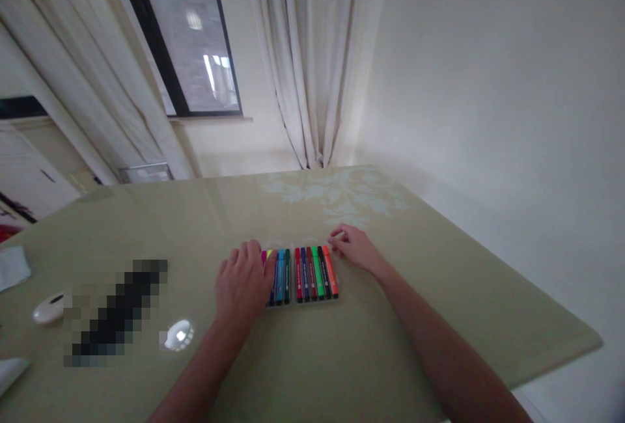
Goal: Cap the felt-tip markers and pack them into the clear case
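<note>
A clear plastic marker case (293, 304) lies flat on the table, with a row of colourful markers (315, 273) in its two halves. Over its left end lies my left hand (245, 280), gripping the side with the thumb across the markers; it hides several of them. My right hand (355, 245) has its fingers curled and pinched at the far right corner of the case, beside the orange marker (331, 272). The exact contact of those fingertips is partly hidden.
The table (390, 345) has a glossy greenish cover, its right edge near the wall. Left of my hands are a blurred-out dark object (120, 312), a white rounded object (49, 309) and a white cloth or paper (13, 268). Curtains (312, 52) hang behind.
</note>
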### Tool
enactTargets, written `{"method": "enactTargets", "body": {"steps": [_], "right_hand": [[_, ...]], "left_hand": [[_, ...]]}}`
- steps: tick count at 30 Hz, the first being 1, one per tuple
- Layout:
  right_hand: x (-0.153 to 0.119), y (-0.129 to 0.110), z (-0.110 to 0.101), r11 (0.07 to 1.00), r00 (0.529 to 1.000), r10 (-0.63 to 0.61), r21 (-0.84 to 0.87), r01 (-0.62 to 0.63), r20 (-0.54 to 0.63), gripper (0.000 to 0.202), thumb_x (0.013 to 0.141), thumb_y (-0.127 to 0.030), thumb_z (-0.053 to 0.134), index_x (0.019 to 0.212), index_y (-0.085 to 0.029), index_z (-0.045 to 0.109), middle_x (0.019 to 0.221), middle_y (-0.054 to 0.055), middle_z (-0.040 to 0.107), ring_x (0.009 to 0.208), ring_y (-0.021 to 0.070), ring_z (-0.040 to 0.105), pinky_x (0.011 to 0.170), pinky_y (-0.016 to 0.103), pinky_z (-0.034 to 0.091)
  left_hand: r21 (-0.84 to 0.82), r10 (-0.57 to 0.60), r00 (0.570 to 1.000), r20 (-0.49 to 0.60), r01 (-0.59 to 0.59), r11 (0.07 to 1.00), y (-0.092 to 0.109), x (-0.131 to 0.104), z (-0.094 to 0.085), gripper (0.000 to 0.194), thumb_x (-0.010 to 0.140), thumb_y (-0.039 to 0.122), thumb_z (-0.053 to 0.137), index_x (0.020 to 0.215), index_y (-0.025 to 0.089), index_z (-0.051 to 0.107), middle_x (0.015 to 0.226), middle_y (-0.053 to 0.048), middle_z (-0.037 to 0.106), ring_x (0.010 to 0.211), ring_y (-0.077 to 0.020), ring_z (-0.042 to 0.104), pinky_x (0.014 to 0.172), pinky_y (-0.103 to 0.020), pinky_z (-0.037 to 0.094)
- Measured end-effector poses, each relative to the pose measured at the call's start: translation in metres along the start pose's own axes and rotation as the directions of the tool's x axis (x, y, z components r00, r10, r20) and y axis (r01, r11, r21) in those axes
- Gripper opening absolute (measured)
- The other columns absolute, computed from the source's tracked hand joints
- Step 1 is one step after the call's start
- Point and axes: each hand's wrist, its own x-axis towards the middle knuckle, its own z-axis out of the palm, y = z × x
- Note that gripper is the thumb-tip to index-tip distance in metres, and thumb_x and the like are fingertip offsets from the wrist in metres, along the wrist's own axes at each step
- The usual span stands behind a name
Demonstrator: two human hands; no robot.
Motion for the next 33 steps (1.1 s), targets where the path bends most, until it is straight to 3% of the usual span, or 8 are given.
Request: {"method": "enactTargets", "body": {"steps": [4, 9, 14, 18, 21, 26, 29, 33], "right_hand": [[-0.002, -0.004, 0.001, 0.988, 0.997, 0.072, 0.136, -0.077, 0.038, 0.012, 0.094, -0.03, 0.067, 0.09, -0.018, 0.067, 0.073, 0.004, 0.075, 0.059, 0.0152, 0.069, 0.059, 0.025, 0.052], [-0.002, -0.008, -0.001, 0.958, 0.988, 0.147, 0.242, -0.155, 0.049, 0.011, 0.093, -0.027, 0.069, 0.088, -0.018, 0.067, 0.071, 0.004, 0.075, 0.062, 0.0158, 0.072, 0.056, 0.023, 0.053], [-0.001, -0.011, -0.004, 0.856, 0.978, 0.203, 0.475, -0.205, 0.055, 0.012, 0.092, -0.029, 0.072, 0.089, -0.018, 0.067, 0.071, 0.002, 0.072, 0.059, 0.0135, 0.071, 0.055, 0.022, 0.055], [-0.007, -0.022, -0.003, 0.763, 0.985, 0.14, 0.623, -0.172, 0.1, 0.023, 0.091, -0.04, 0.074, 0.099, -0.02, 0.067, 0.081, 0.003, 0.075, 0.069, 0.0148, 0.075, 0.059, 0.02, 0.057], [-0.014, -0.031, 0.004, 0.694, 0.986, 0.065, 0.703, -0.154, 0.152, 0.032, 0.089, -0.044, 0.075, 0.109, -0.021, 0.066, 0.088, 0.005, 0.076, 0.078, 0.0167, 0.077, 0.063, 0.021, 0.058], [-0.022, -0.042, 0.015, 0.618, 0.982, -0.028, 0.775, -0.13, 0.187, 0.046, 0.084, -0.04, 0.08, 0.123, -0.022, 0.063, 0.098, 0.006, 0.078, 0.087, 0.0175, 0.077, 0.079, 0.026, 0.061], [-0.024, -0.043, 0.02, 0.581, 0.982, -0.053, 0.806, -0.118, 0.182, 0.049, 0.081, -0.039, 0.083, 0.122, -0.021, 0.064, 0.101, 0.007, 0.078, 0.091, 0.0179, 0.076, 0.087, 0.03, 0.059], [-0.026, -0.045, 0.026, 0.559, 0.98, -0.066, 0.82, -0.118, 0.185, 0.042, 0.08, -0.041, 0.083, 0.113, -0.02, 0.068, 0.106, 0.008, 0.078, 0.099, 0.019, 0.075, 0.095, 0.033, 0.057]], "left_hand": [[0.035, -0.153, 0.969, 0.192, 0.149, 0.988, -0.012, 0.006, -0.001, 0.045, 0.105, 0.053, 0.029, 0.103, 0.017, 0.056, 0.09, -0.015, 0.073, 0.093, -0.0346, 0.071, 0.079, -0.042, 0.049], [-0.196, -0.198, 0.934, 0.297, 0.263, 0.945, -0.017, 0.01, 0.008, 0.05, 0.104, 0.059, 0.024, 0.11, 0.019, 0.052, 0.09, -0.015, 0.075, 0.093, -0.0363, 0.073, 0.078, -0.043, 0.05], [-0.581, -0.236, 0.953, 0.19, 0.303, 0.755, -0.022, 0.015, 0.013, 0.048, 0.102, 0.063, 0.028, 0.109, 0.021, 0.05, 0.098, -0.012, 0.074, 0.093, -0.033, 0.072, 0.082, -0.045, 0.052], [-0.827, -0.18, 0.98, 0.081, 0.167, 0.537, -0.01, 0.009, 0.008, 0.049, 0.103, 0.063, 0.029, 0.114, 0.021, 0.052, 0.107, -0.012, 0.072, 0.09, -0.027, 0.07, 0.08, -0.042, 0.055], [-0.899, -0.015, 1.0, 0.014, 0.019, 0.438, 0.004, -0.002, 0.008, 0.05, 0.103, 0.059, 0.035, 0.13, 0.019, 0.049, 0.127, -0.015, 0.066, 0.103, -0.0261, 0.068, 0.085, -0.041, 0.056], [-0.77, 0.242, 0.967, -0.076, -0.211, 0.602, 0.021, -0.015, 0.023, 0.073, 0.093, 0.056, 0.062, 0.152, 0.021, 0.037, 0.147, -0.017, 0.054, 0.132, -0.033, 0.054, 0.109, -0.053, 0.046], [-0.692, 0.272, 0.956, -0.106, -0.267, 0.671, 0.025, -0.017, 0.033, 0.082, 0.089, 0.049, 0.07, 0.157, 0.022, 0.031, 0.153, -0.016, 0.051, 0.138, -0.0334, 0.05, 0.115, -0.054, 0.042], [-0.671, 0.235, 0.967, -0.102, -0.241, 0.701, 0.026, -0.018, 0.038, 0.075, 0.092, 0.023, 0.059, 0.16, 0.021, 0.027, 0.151, -0.015, 0.054, 0.134, -0.0298, 0.055, 0.113, -0.05, 0.046]]}}
